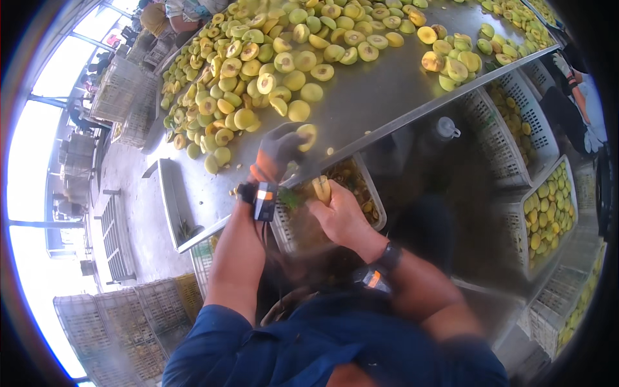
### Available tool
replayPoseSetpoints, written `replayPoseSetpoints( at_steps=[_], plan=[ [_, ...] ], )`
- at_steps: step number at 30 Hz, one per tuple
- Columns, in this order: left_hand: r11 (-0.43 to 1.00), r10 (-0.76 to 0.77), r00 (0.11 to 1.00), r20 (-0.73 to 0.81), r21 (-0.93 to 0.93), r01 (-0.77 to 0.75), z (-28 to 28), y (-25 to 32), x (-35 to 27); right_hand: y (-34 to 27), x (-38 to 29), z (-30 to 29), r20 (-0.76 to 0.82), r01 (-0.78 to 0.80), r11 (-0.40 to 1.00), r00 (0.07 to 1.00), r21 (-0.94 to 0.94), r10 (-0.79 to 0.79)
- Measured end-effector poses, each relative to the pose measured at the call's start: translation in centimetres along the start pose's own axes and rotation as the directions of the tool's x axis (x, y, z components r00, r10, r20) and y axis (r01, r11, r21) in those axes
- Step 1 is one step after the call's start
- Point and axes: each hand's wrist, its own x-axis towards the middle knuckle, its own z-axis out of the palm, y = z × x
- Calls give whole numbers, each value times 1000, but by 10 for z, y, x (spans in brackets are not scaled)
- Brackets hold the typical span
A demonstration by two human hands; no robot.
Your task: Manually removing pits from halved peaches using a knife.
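Observation:
My left hand [279,147], in a dark glove with an orange cuff, holds a yellow-green stone-fruit half [307,137] by the front edge of a metal table [382,96]. Below it, my bare right hand [346,213] is closed around a short yellowish handle [321,188]; whatever the handle carries cannot be made out. Beyond my left hand spreads a large heap of halved stone fruit [295,80], many cut face up with brown hollows. Beneath my hands stands a plastic crate [379,205] with scraps and bits of fruit in it.
A smaller fruit pile [454,60] lies farther right on the table. Crates of fruit [549,213] stand at right, near a gloved co-worker [590,140]. A lidded clear container [447,128] is under the table edge. Stacked crates [130,329] and a metal rack [113,237] are at left.

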Motion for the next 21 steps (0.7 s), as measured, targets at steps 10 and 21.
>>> replayPoseSetpoints(
  at_steps=[10,21],
  plan=[
    [897,28,997,-70,-438,-56,6,15,-100,11,4,12,116,104,995,988,-4,-102],
    [982,172,964,-201,-47,-185,19,6,-134,1,-12,18,254,60,991,967,-120,-28]
  ],
)
